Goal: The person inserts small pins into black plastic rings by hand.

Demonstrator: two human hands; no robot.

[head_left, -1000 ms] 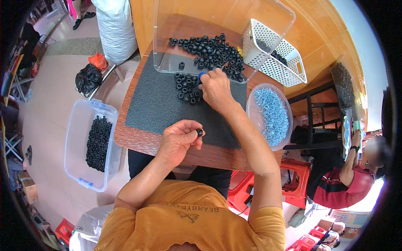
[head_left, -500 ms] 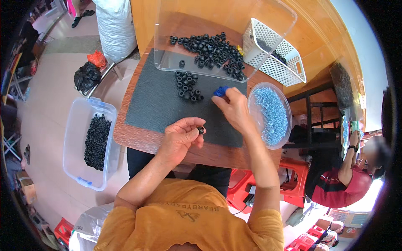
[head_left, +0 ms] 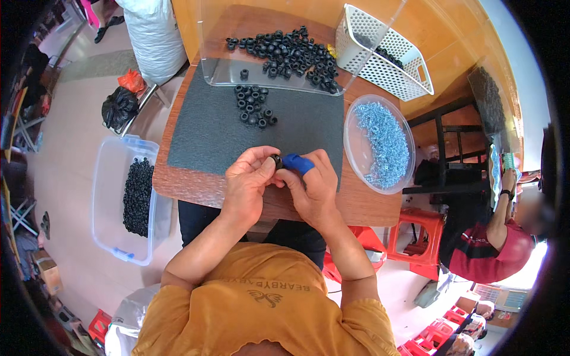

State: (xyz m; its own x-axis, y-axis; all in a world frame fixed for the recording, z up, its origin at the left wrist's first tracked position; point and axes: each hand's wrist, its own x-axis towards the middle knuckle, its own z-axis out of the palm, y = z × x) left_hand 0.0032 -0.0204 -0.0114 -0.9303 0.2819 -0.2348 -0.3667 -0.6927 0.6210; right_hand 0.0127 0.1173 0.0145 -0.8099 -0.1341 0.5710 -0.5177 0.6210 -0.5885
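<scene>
**Two Hands Meet Over One Small Black Piece**

A worker's left hand (head_left: 244,181) pinches a small black piece (head_left: 275,160) between thumb and forefinger above the dark mat (head_left: 208,130) on a wooden tabletop (head_left: 190,184). The right hand (head_left: 314,188), one finger in a blue cover (head_left: 300,163), curls in just beside it, thumb and fingers drawn close; whether they grip anything cannot be told.

The step in hand appears to be close work on this single piece, and the next move seems to call for a steady left pinch and fine fingertip control on the right. Beyond the fingers lies a loose cluster of black pieces (head_left: 252,107), with more heaped farther off by a clear bin (head_left: 218,78). To the right of the fingers, a round tray (head_left: 349,133) holds tiny light-blue bits (head_left: 389,151).
</scene>
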